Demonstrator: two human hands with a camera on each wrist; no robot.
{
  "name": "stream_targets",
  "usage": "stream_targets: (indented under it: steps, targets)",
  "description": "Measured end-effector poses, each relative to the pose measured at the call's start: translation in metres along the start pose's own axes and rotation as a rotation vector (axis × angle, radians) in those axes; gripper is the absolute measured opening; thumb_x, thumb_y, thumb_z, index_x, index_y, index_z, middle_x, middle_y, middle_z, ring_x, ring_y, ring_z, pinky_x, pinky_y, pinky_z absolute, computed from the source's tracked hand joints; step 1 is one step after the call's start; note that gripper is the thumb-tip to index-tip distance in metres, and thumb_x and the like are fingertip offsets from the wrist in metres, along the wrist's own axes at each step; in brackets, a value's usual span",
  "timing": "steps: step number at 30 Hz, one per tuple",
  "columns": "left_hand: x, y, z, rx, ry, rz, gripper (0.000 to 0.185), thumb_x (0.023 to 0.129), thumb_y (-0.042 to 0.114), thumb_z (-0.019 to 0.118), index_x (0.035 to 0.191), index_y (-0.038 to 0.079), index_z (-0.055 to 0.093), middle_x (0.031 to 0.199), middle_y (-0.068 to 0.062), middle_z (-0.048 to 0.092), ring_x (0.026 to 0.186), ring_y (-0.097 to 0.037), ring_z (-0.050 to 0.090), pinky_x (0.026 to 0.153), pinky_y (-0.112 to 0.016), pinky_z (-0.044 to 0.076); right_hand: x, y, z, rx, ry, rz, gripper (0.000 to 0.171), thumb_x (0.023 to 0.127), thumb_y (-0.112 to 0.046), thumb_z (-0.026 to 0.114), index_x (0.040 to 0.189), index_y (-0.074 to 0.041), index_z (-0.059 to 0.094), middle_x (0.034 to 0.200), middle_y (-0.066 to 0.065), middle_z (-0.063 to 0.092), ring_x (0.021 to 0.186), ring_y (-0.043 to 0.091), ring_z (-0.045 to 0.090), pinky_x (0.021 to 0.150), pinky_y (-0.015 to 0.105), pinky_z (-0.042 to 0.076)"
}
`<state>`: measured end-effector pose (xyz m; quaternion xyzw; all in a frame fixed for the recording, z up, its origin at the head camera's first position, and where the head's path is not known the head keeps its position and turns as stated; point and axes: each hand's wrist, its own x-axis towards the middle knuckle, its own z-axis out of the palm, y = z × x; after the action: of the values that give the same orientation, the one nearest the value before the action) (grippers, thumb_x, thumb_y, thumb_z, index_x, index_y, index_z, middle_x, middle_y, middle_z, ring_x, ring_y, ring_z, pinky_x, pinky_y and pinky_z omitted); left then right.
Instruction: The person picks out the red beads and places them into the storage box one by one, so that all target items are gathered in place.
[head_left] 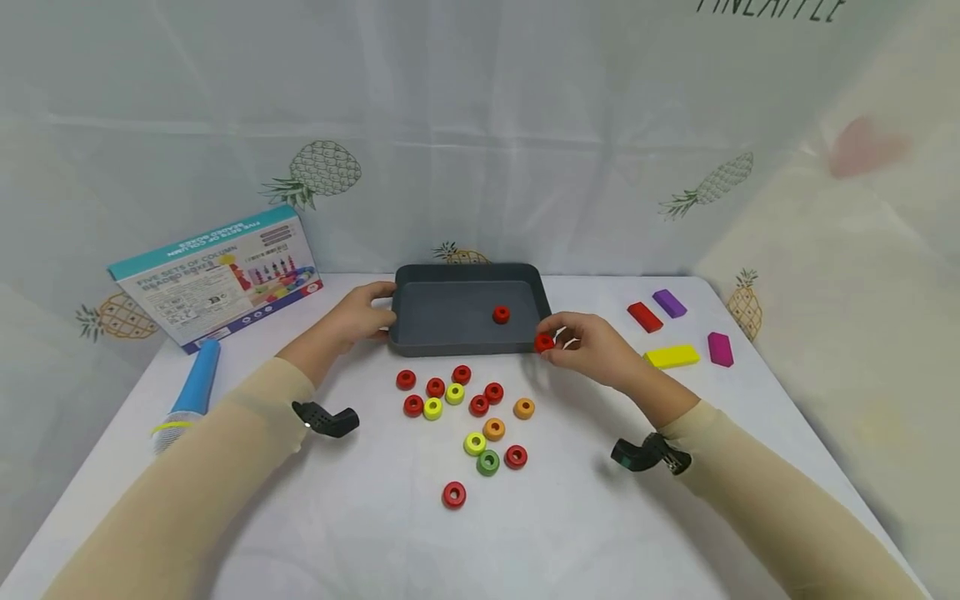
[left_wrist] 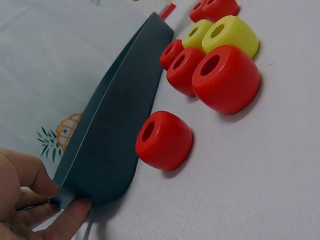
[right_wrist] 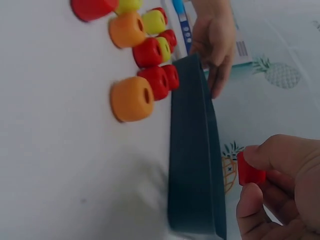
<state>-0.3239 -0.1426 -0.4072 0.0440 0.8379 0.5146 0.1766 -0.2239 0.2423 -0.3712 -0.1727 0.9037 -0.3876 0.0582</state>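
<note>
A dark grey tray [head_left: 420, 343] stands at the table's middle back with one red bead [head_left: 501, 314] inside. My left hand [head_left: 363, 313] grips the tray's left rim, thumb over the edge; in the left wrist view its fingers [left_wrist: 30, 200] hold the tray [left_wrist: 105, 145] corner. My right hand [head_left: 581, 342] pinches a red bead [head_left: 544, 342] at the tray's front right corner; the right wrist view shows that bead [right_wrist: 249, 172] between thumb and fingers beside the tray wall [right_wrist: 192, 165]. Several red, yellow, orange and one green bead [head_left: 488, 462] lie in front of the tray.
A toy box [head_left: 217, 279] leans at the back left, with a blue-handled microphone [head_left: 192, 392] before it. Red [head_left: 644, 317], purple [head_left: 669, 303], yellow [head_left: 671, 357] and magenta [head_left: 720, 348] blocks lie at the right. A pineapple-print cloth hangs behind.
</note>
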Motion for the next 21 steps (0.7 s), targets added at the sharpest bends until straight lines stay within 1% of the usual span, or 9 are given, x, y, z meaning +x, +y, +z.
stream_targets:
  steps: [4, 7, 11, 17, 19, 21]
  targets:
    - [-0.001, -0.003, -0.001, -0.001, -0.001, -0.008, 0.071, 0.096, 0.007, 0.055, 0.161, 0.011, 0.027, 0.166, -0.011, 0.027, 0.143, -0.036, 0.042, 0.098, -0.048, 0.055, 0.022, -0.005, 0.001, 0.007, 0.003, 0.001, 0.031, 0.089, -0.014, 0.075, 0.120, -0.014, 0.069, 0.106, 0.004, 0.071, 0.095, 0.024, 0.062, 0.073, 0.034, 0.059]
    - [0.000, -0.004, -0.001, -0.006, -0.003, -0.015, 0.070, 0.096, 0.007, 0.056, 0.161, 0.012, 0.028, 0.166, -0.010, 0.028, 0.143, -0.035, 0.041, 0.098, -0.048, 0.055, 0.038, -0.010, 0.004, -0.005, 0.003, -0.002, 0.032, 0.089, -0.014, 0.074, 0.121, -0.014, 0.069, 0.104, 0.005, 0.070, 0.090, 0.024, 0.062, 0.070, 0.034, 0.057]
    - [-0.002, -0.002, -0.002, -0.010, 0.003, -0.011, 0.070, 0.096, 0.008, 0.056, 0.160, 0.013, 0.029, 0.165, -0.009, 0.029, 0.142, -0.035, 0.042, 0.098, -0.048, 0.055, 0.057, -0.015, 0.012, -0.023, -0.002, -0.008, 0.035, 0.089, -0.015, 0.075, 0.123, -0.011, 0.068, 0.104, 0.006, 0.068, 0.086, 0.024, 0.060, 0.067, 0.033, 0.054]
    - [-0.004, 0.002, -0.001, -0.019, 0.007, 0.003, 0.070, 0.095, 0.006, 0.056, 0.160, 0.011, 0.030, 0.165, -0.010, 0.030, 0.141, -0.034, 0.043, 0.099, -0.048, 0.054, 0.081, -0.012, 0.027, -0.002, -0.002, -0.010, 0.038, 0.089, -0.015, 0.074, 0.126, -0.008, 0.068, 0.113, 0.006, 0.069, 0.094, 0.024, 0.063, 0.070, 0.033, 0.056]
    - [-0.003, 0.002, -0.001, -0.026, 0.006, 0.001, 0.070, 0.095, 0.006, 0.056, 0.160, 0.011, 0.030, 0.165, -0.010, 0.030, 0.140, -0.034, 0.044, 0.099, -0.048, 0.055, 0.089, -0.009, 0.032, -0.019, 0.004, -0.013, 0.039, 0.089, -0.015, 0.074, 0.126, -0.007, 0.067, 0.113, 0.006, 0.069, 0.095, 0.023, 0.064, 0.071, 0.033, 0.056]
    - [-0.003, 0.002, -0.001, -0.035, 0.005, 0.000, 0.070, 0.096, 0.006, 0.056, 0.160, 0.011, 0.030, 0.165, -0.011, 0.029, 0.140, -0.033, 0.044, 0.098, -0.047, 0.055, 0.096, -0.007, 0.038, -0.059, 0.012, -0.021, 0.039, 0.089, -0.016, 0.075, 0.126, -0.007, 0.068, 0.114, 0.005, 0.069, 0.096, 0.023, 0.064, 0.072, 0.033, 0.056]
